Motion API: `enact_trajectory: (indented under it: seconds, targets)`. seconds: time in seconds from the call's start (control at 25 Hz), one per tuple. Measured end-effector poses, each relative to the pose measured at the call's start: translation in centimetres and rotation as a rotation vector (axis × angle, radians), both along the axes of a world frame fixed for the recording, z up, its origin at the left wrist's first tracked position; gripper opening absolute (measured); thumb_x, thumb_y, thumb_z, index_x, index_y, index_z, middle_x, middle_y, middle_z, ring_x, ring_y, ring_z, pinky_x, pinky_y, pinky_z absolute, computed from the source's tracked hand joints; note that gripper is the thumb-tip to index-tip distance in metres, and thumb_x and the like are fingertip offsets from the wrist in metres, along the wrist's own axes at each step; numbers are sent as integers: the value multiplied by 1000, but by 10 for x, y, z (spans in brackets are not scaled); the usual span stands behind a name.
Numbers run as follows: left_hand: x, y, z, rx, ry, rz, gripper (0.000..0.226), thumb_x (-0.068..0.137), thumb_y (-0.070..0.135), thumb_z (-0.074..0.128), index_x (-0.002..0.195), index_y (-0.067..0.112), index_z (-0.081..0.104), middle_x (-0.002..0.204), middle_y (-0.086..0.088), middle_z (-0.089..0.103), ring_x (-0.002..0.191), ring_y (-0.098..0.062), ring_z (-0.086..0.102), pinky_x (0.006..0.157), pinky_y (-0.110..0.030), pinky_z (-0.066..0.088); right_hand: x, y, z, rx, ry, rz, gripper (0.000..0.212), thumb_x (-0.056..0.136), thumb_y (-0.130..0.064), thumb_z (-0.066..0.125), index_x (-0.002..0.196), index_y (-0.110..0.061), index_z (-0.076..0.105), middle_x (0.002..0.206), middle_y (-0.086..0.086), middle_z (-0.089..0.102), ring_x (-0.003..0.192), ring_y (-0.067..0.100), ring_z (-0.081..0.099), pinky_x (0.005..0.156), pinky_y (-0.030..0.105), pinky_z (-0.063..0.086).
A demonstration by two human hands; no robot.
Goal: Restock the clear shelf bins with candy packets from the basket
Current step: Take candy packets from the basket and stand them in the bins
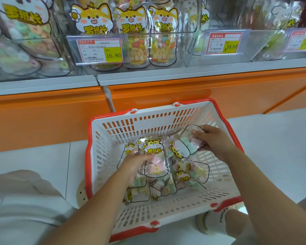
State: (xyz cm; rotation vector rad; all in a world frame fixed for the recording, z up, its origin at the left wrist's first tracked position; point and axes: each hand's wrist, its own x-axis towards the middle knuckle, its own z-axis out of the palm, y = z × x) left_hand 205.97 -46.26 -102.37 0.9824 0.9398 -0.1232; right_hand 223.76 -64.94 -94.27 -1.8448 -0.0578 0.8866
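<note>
Head view shows both hands low in the basket point(87, 156), fingers curled on one candy packet each. The left hand point(131, 167) holds the upright packet point(154, 156), and the right hand point(214, 142) holds the slanted packet point(182, 147). The emptier clear bin point(237, 57) stands above and ahead, nearer to the right hand.

The basket point(148, 121) sits on the floor point(272, 138) in front of the shelf point(184, 75). Candy packets point(189, 174) lie inside it. The bins point(166, 33) stand on the shelf, up behind the basket.

Glossy clear-film candy packets point(155, 156) lie in a matt, perforated plastic basket point(113, 131).
</note>
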Motion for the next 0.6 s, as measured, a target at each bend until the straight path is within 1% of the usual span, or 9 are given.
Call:
enact_trajectory:
  seconds: [0.08, 0.16, 0.2, 0.28, 0.32, 0.4, 0.44, 0.52, 0.6]
  targets:
    - [1, -1, 2, -21, -20, -14, 102, 71, 31, 85, 153, 13, 26, 152, 1, 40, 138, -21, 38, 111, -44, 22, -5, 6, -3, 23, 48, 19, 15, 89, -18, 68, 96, -5, 65, 83, 12, 66, 72, 24, 63, 71, 42, 56]
    - [2, -2, 6, -26, -56, -20, 116, 58, 40, 89, 151, 11, 26, 152, 2, 41, 136, -19, 40, 107, -44, 26, -12, 13, -6, 57, 93, 7, 12, 89, -16, 67, 92, -6, 62, 79, 11, 64, 66, 23, 61, 63, 38, 57]
    - [3, -3, 6, -30, -57, -10, 120, 55, 42, 90, 152, 12, 25, 152, 4, 41, 137, -19, 40, 107, -46, 28, -16, 16, -8, 79, 119, -24, 11, 89, -14, 68, 91, -6, 60, 78, 10, 63, 64, 22, 61, 62, 39, 57]
    - [5, -1, 9, -36, -63, 40, 130, 48, 48, 92, 151, 13, 22, 151, 1, 43, 136, -23, 43, 105, -50, 36, -23, 21, -12, 129, 202, -97, 11, 87, -6, 67, 93, -5, 58, 85, 11, 66, 71, 25, 67, 69, 44, 59]
    - [6, 0, 11, -53, -60, 75, 131, 45, 49, 93, 151, 14, 23, 148, -3, 47, 132, -26, 48, 98, -50, 43, -28, 22, -13, 164, 252, -117, 12, 87, -2, 65, 97, -4, 59, 90, 14, 68, 77, 28, 69, 73, 46, 59]
    - [6, 2, 16, -69, -42, 142, 114, 58, 43, 89, 149, 12, 27, 144, -8, 51, 125, -27, 54, 81, -41, 51, -36, 25, -14, 237, 303, -140, 20, 86, 3, 63, 104, -4, 61, 101, 16, 69, 89, 32, 69, 83, 51, 57]
    - [6, 4, 15, -70, -33, 170, 109, 61, 41, 87, 148, 12, 28, 143, -7, 52, 123, -26, 55, 81, -40, 51, -38, 27, -13, 268, 283, -159, 22, 85, 3, 64, 106, -5, 62, 103, 16, 68, 93, 32, 68, 87, 53, 54]
    - [6, 6, 13, -81, -41, 204, 112, 55, 44, 89, 147, 14, 33, 141, -2, 55, 124, -24, 55, 91, -46, 45, -37, 31, -2, 336, 163, -182, 18, 84, -1, 67, 100, -8, 62, 103, 12, 68, 100, 30, 68, 90, 51, 54]
    - [5, 8, 8, -73, -48, 234, 115, 49, 47, 90, 146, 16, 36, 138, 1, 57, 122, -24, 57, 92, -47, 45, -39, 38, 11, 381, -15, -111, 12, 84, -2, 69, 87, -10, 60, 105, 9, 70, 102, 21, 69, 85, 38, 56]
